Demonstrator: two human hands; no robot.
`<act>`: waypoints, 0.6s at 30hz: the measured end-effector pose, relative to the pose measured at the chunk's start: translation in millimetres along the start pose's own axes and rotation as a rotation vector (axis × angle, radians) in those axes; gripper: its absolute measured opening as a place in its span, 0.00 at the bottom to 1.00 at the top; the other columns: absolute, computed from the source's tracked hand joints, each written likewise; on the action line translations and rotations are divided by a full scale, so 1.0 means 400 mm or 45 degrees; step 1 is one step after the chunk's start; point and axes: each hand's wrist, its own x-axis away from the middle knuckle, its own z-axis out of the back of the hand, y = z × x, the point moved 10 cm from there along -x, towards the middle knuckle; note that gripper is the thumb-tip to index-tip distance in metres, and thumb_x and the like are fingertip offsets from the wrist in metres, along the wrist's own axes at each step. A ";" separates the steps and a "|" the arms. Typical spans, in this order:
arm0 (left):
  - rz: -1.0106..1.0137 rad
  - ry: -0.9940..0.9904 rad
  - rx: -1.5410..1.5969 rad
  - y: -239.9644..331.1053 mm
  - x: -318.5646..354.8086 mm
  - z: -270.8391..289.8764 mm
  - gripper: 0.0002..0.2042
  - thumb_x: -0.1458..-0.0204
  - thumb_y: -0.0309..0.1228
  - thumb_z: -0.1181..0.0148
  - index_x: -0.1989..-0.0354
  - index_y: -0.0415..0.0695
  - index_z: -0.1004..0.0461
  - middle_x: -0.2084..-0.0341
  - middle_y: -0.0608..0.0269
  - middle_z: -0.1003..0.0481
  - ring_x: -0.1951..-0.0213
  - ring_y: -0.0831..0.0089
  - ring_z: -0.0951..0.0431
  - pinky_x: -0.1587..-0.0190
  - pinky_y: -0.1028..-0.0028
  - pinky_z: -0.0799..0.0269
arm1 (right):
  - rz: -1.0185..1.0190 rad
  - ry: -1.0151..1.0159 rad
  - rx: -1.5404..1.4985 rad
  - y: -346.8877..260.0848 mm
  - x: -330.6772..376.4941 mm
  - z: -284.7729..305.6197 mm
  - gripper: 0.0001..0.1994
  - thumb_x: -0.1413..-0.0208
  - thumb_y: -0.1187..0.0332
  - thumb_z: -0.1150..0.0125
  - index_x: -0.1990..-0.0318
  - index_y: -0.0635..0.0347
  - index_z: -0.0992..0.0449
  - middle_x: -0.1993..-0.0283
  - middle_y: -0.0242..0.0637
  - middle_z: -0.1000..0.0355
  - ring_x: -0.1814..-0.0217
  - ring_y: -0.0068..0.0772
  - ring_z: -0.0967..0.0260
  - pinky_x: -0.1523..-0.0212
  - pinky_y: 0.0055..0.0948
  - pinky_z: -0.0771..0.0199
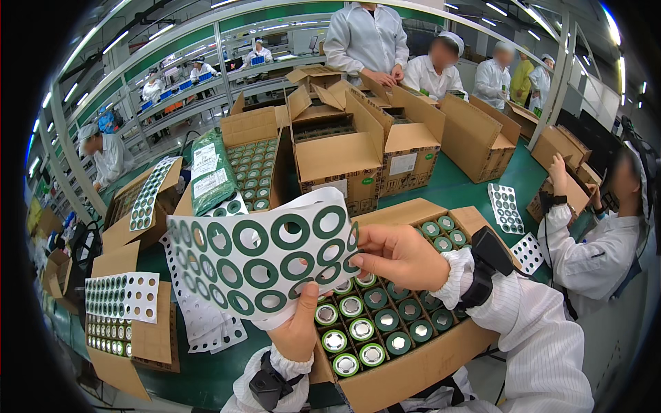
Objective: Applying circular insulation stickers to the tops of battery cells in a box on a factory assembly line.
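Note:
My left hand (295, 333) grips the lower edge of a white sheet of green ring stickers (264, 266), thumb in front. The sheet is curved and held up above the table. At its right edge my right hand (405, 257) pinches a green ring sticker (353, 236) between thumb and fingers; whether it is off the backing I cannot tell. Below my hands stands an open cardboard box (413, 375) of upright cylindrical battery cells (361, 329) in a divider grid. Some cell tops have dark green rings; others on the left show bare metal inside light green rims.
More open boxes (337, 157) line the green table (227, 368). A green plastic packet (210, 172) lies on a box of cells. Sticker sheets (122, 296) and used backing sheets (213, 333) lie at left; others are at right. Co-workers (592, 244) work at the right and far side.

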 end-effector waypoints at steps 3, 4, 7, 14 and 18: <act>0.050 -0.122 0.087 -0.008 0.003 -0.018 0.11 0.48 0.21 0.48 0.57 0.32 0.34 0.65 0.55 0.28 0.65 0.68 0.26 0.66 0.74 0.25 | 0.002 -0.001 0.069 0.008 0.002 0.006 0.13 0.46 0.77 0.50 0.52 0.68 0.35 0.57 0.35 0.30 0.60 0.18 0.33 0.62 0.19 0.31; 0.051 -0.123 0.087 -0.006 0.001 -0.021 0.11 0.48 0.21 0.48 0.57 0.32 0.34 0.65 0.55 0.28 0.65 0.68 0.26 0.66 0.74 0.25 | 0.008 0.009 0.089 0.008 0.003 0.008 0.13 0.46 0.78 0.50 0.52 0.68 0.35 0.57 0.35 0.30 0.59 0.18 0.33 0.61 0.19 0.31; 0.110 -0.092 0.128 -0.010 -0.002 -0.023 0.10 0.48 0.21 0.49 0.58 0.32 0.34 0.66 0.55 0.28 0.66 0.68 0.25 0.66 0.73 0.24 | 0.090 0.033 -0.069 -0.028 0.005 -0.002 0.14 0.47 0.78 0.48 0.52 0.68 0.35 0.57 0.35 0.30 0.58 0.20 0.33 0.60 0.19 0.31; 0.097 0.038 0.096 -0.012 -0.007 -0.006 0.09 0.48 0.20 0.49 0.59 0.32 0.34 0.65 0.55 0.28 0.68 0.69 0.25 0.69 0.73 0.23 | 0.118 0.218 0.125 -0.037 0.005 0.059 0.06 0.50 0.72 0.41 0.68 0.65 0.28 0.60 0.33 0.33 0.60 0.20 0.34 0.62 0.20 0.29; 0.115 0.060 0.041 -0.017 -0.012 -0.009 0.10 0.49 0.20 0.48 0.58 0.32 0.33 0.65 0.56 0.28 0.68 0.70 0.25 0.70 0.75 0.23 | 0.357 0.243 0.508 -0.094 0.018 0.060 0.04 0.53 0.74 0.40 0.70 0.61 0.28 0.61 0.33 0.35 0.61 0.25 0.35 0.62 0.23 0.32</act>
